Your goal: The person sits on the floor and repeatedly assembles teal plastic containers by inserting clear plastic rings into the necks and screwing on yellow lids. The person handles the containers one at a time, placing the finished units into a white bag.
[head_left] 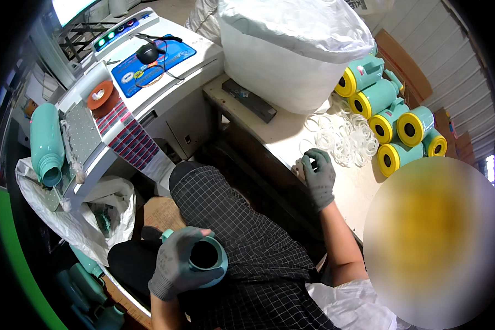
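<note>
My left hand [176, 261], in a grey glove with a bare thumb tip, is wrapped round a teal plastic jug [221, 258] over my lap. The jug's round dark opening faces up, and a bit of its handle shows past the fingers. My right hand [319, 179], also gloved in grey, is over the table edge at the near side of a heap of white rubber-like rings [349, 137]. Its fingers are curled toward the thumb; whatever they may hold is too small to make out.
Teal jugs with yellow ends [393, 126] are stacked at the right. A big white sack [291, 60] and a dark grey bar [249, 100] lie beyond the rings. At left are a teal bottle-shaped body [47, 140], a brown tape roll [103, 99] and a sheet of labels [127, 137].
</note>
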Action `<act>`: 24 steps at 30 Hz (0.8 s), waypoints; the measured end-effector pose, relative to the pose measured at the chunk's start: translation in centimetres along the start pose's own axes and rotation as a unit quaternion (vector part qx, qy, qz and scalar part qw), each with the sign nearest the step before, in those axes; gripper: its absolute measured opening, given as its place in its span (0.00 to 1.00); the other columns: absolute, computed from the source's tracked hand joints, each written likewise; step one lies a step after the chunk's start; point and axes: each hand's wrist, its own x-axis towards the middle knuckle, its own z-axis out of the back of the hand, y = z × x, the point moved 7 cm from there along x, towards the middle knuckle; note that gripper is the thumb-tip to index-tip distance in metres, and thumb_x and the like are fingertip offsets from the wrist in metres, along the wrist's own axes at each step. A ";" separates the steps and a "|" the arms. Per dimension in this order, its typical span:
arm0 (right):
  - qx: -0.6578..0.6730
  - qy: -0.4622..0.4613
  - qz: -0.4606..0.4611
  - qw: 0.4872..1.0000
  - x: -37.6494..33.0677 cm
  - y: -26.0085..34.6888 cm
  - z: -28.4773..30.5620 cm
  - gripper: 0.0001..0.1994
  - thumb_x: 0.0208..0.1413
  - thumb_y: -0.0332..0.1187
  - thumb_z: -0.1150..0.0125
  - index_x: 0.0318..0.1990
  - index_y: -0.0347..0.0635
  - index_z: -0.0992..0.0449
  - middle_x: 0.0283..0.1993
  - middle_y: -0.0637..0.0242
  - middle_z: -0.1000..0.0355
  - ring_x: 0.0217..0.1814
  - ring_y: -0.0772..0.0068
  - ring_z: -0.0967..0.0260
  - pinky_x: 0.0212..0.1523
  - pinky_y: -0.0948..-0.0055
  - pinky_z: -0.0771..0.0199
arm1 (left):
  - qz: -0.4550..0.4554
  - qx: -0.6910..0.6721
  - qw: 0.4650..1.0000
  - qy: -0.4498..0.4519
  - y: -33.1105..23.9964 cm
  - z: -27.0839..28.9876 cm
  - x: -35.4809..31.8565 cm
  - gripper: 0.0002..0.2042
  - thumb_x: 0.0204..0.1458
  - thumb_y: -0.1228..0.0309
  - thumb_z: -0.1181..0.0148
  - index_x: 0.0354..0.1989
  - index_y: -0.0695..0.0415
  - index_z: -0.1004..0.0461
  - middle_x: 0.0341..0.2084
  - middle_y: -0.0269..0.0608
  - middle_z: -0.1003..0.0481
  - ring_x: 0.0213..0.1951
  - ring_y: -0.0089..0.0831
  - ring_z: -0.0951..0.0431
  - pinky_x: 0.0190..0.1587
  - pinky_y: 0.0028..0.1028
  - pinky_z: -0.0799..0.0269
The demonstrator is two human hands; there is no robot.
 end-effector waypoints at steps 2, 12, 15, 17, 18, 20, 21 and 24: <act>-0.135 0.012 0.037 0.990 1.5 -2.8 -0.1 0.14 0.54 0.37 0.29 0.44 0.40 0.19 0.49 0.53 0.23 0.44 0.49 0.23 0.48 0.57 0.22 | -0.019 0.012 1.000 0.014 -0.6 -0.5 1.0 0.40 0.32 0.65 0.15 0.59 0.53 0.26 0.49 0.45 0.20 0.50 0.45 0.17 0.54 0.40 0.21; 0.504 0.416 -0.250 0.714 -7.6 12.6 -8.5 0.14 0.65 0.29 0.40 0.54 0.35 0.30 0.37 0.63 0.23 0.33 0.79 0.27 0.29 0.80 0.27 | -0.078 0.127 0.984 -0.100 -2.0 0.7 -0.7 0.52 0.36 0.59 0.15 0.72 0.51 0.39 0.61 0.55 0.35 0.58 0.52 0.26 0.55 0.46 0.22; 0.575 0.528 -0.301 0.547 -13.0 17.2 -10.2 0.17 0.64 0.27 0.42 0.58 0.33 0.31 0.42 0.64 0.24 0.36 0.82 0.28 0.33 0.82 0.26 | -0.102 0.188 0.976 -0.034 -3.8 0.2 -0.9 0.29 0.40 0.59 0.18 0.52 0.52 0.21 0.51 0.42 0.25 0.53 0.48 0.21 0.51 0.42 0.19; 0.522 0.523 -0.190 0.646 -12.9 18.0 -10.4 0.18 0.63 0.28 0.39 0.58 0.33 0.32 0.46 0.65 0.24 0.38 0.82 0.28 0.38 0.82 0.25 | -0.098 0.189 0.976 -0.055 -3.3 0.8 -2.1 0.24 0.40 0.58 0.19 0.44 0.52 0.19 0.46 0.38 0.23 0.51 0.47 0.21 0.48 0.42 0.18; 0.483 0.508 -0.123 0.703 -12.8 18.6 -10.0 0.19 0.63 0.28 0.39 0.59 0.33 0.32 0.45 0.65 0.24 0.39 0.82 0.28 0.39 0.81 0.25 | -0.091 0.188 0.976 -0.068 -3.1 1.0 -2.7 0.21 0.39 0.58 0.19 0.40 0.52 0.19 0.43 0.36 0.22 0.50 0.47 0.20 0.46 0.42 0.18; 0.402 0.495 0.009 0.770 -12.6 20.5 -8.9 0.18 0.60 0.29 0.35 0.56 0.35 0.30 0.44 0.66 0.23 0.39 0.80 0.26 0.38 0.79 0.25 | -0.094 0.183 0.975 -0.079 -3.2 1.4 -3.1 0.20 0.39 0.58 0.19 0.36 0.52 0.20 0.41 0.37 0.22 0.50 0.47 0.21 0.44 0.43 0.18; 0.359 0.502 0.073 0.784 -12.1 21.8 -7.8 0.17 0.58 0.30 0.33 0.53 0.37 0.27 0.42 0.66 0.23 0.37 0.78 0.25 0.38 0.78 0.25 | -0.096 0.177 0.976 -0.086 -3.2 1.6 -3.4 0.19 0.38 0.58 0.19 0.34 0.52 0.20 0.41 0.37 0.22 0.51 0.47 0.21 0.43 0.43 0.18; 0.305 0.405 0.355 0.786 -11.9 25.5 -5.3 0.13 0.50 0.35 0.24 0.43 0.46 0.17 0.39 0.69 0.22 0.30 0.70 0.24 0.34 0.73 0.25 | -0.109 0.188 0.971 -0.096 -3.0 1.8 -4.2 0.20 0.37 0.56 0.19 0.34 0.52 0.21 0.40 0.37 0.24 0.50 0.48 0.22 0.43 0.43 0.18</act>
